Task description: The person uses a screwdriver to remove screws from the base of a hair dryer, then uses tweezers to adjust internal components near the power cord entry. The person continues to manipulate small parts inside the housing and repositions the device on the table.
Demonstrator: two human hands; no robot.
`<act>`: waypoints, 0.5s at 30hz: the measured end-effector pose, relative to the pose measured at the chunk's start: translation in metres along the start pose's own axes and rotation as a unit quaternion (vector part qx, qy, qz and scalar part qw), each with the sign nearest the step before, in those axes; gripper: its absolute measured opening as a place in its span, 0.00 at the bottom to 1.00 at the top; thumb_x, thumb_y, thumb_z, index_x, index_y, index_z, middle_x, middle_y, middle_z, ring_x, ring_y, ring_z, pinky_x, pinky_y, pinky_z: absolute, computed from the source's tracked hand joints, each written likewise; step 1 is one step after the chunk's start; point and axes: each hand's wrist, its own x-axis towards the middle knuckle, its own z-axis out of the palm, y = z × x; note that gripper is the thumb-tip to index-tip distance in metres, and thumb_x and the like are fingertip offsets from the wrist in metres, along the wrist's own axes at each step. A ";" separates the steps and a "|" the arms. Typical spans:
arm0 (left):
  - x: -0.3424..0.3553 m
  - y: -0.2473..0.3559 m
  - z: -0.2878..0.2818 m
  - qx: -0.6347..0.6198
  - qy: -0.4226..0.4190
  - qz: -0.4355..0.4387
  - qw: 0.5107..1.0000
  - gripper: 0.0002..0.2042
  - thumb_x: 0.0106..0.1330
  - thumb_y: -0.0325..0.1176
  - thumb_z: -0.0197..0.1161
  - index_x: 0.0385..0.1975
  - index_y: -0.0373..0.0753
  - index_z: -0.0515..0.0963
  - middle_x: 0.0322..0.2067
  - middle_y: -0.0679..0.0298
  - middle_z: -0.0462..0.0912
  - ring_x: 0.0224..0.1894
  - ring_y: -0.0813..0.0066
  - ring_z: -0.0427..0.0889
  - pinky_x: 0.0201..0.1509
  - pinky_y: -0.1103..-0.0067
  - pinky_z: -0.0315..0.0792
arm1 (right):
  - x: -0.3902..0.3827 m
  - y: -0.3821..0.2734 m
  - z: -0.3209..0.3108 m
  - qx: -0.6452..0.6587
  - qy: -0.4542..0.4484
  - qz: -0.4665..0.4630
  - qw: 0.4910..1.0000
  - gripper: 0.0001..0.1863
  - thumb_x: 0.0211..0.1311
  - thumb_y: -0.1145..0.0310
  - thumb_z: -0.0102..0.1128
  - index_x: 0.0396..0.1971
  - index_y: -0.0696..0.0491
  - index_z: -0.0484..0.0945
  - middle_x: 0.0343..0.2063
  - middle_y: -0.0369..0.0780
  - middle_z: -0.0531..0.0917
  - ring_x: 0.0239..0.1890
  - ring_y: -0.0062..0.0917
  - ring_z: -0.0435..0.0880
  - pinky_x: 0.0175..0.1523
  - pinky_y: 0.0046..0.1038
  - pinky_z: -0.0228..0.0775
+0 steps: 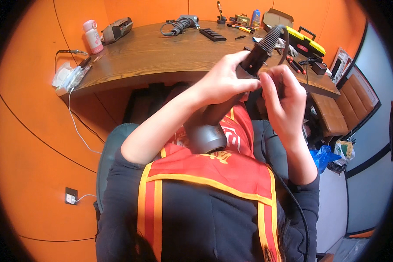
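Note:
A dark grey hair dryer (208,138) is held upside down over my lap, its round head low and its handle slanting up to the right. My left hand (222,79) is wrapped around the handle near its cord end. A ribbed cord sleeve (273,38) sticks up from that end, and the cord bends over toward the right. Beside the handle, my right hand (286,94) is closed, thumb and fingertips pinched near the left fingers. Whatever it pinches, if anything, is hidden. Beneath the dryer lies a red apron (209,170) with yellow trim.
A curved wooden desk (139,56) stands ahead. On it are a pink-white bottle (93,37), another grey hair dryer (181,25), a black slotted tray (212,35), red-handled pliers (295,65) and a yellow-black toolbox (305,43). A brown cushioned seat (353,102) is at right.

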 end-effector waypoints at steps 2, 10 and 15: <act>0.015 -0.017 -0.005 -0.035 -0.012 -0.039 0.999 0.13 0.56 0.27 0.59 0.41 0.35 0.69 0.27 0.65 0.75 0.22 0.79 0.75 0.24 0.81 0.72 | 0.013 0.027 0.014 -0.039 0.042 -0.025 0.998 0.07 0.57 0.73 0.60 0.24 0.58 0.71 0.13 0.38 0.72 0.15 0.16 0.67 0.21 0.20 0.60; 0.067 -0.089 -0.017 -0.261 0.052 -0.190 0.945 0.09 0.57 0.29 0.60 0.33 0.37 0.67 0.21 0.63 0.74 0.17 0.78 0.75 0.19 0.81 0.72 | -0.002 0.118 0.037 0.237 0.103 0.307 0.916 0.10 0.70 0.67 0.44 0.29 0.54 0.70 0.16 0.30 0.69 0.15 0.09 0.63 0.18 0.13 0.52; 0.109 -0.096 -0.022 -0.381 0.095 -0.250 0.885 0.09 0.56 0.31 0.60 0.31 0.39 0.68 0.22 0.65 0.74 0.18 0.77 0.75 0.20 0.80 0.72 | -0.015 0.132 0.030 0.343 0.037 0.425 0.837 0.20 0.71 0.55 0.37 0.36 0.55 0.72 0.23 0.33 0.75 0.20 0.13 0.69 0.23 0.11 0.56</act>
